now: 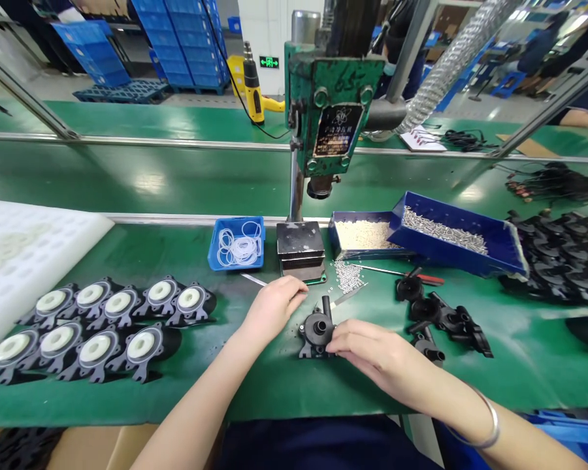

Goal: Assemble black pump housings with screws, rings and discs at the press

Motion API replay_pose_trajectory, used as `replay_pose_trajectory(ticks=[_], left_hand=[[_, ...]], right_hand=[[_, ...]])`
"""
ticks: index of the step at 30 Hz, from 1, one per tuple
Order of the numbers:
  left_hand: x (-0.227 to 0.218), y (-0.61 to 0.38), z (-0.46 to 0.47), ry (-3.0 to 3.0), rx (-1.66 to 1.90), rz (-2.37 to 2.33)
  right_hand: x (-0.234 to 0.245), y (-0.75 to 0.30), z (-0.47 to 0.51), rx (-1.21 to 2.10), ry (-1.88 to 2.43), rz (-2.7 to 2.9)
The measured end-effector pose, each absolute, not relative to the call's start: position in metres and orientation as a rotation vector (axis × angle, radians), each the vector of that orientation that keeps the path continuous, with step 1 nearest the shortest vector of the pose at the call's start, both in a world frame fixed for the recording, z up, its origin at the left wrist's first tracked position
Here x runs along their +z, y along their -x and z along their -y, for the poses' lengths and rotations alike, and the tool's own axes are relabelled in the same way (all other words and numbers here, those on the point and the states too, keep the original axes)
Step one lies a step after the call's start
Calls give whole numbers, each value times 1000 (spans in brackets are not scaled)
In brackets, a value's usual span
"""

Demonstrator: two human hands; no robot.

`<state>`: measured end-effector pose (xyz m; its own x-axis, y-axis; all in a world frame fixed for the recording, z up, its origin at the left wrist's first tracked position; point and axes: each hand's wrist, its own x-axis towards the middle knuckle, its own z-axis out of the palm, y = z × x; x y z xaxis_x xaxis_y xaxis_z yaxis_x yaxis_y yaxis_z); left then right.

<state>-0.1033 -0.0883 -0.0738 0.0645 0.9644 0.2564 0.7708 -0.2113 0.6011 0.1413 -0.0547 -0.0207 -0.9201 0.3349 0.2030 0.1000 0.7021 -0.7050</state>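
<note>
A black plastic pump housing (318, 328) with a round body and an upright pipe stub sits on the green bench in front of me. My right hand (372, 352) is closed at its right edge, thumb and fingertips pinched against the side. Up and to the left of the housing, my left hand (277, 303) hovers by the press base, its fingers drawn together. Whatever those fingertips may hold is too small to make out. Small metal rings (347, 277) lie in a loose pile beyond the housing, beside a thin pale blade-like tool (349, 296).
A green press (328, 111) rises over its black block (301, 241). A blue tray (212, 251) holds white rings; blue bins (451, 247) hold metal pins and pale pieces. Housings with white discs (98, 349) stand at left. Black parts (453, 320) and a red-handled screwdriver (428, 279) lie right.
</note>
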Motion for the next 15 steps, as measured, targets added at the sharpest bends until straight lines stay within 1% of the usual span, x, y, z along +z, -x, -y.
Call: replay_pose_trajectory(ticks=[7, 15], left_hand=[[-91, 94, 74, -2254, 610, -1456], [-96, 89, 69, -2248, 465, -1497]], right_hand=[[-26, -148, 58, 1048, 329, 2530], [-30, -158, 63, 1092, 401, 2454]])
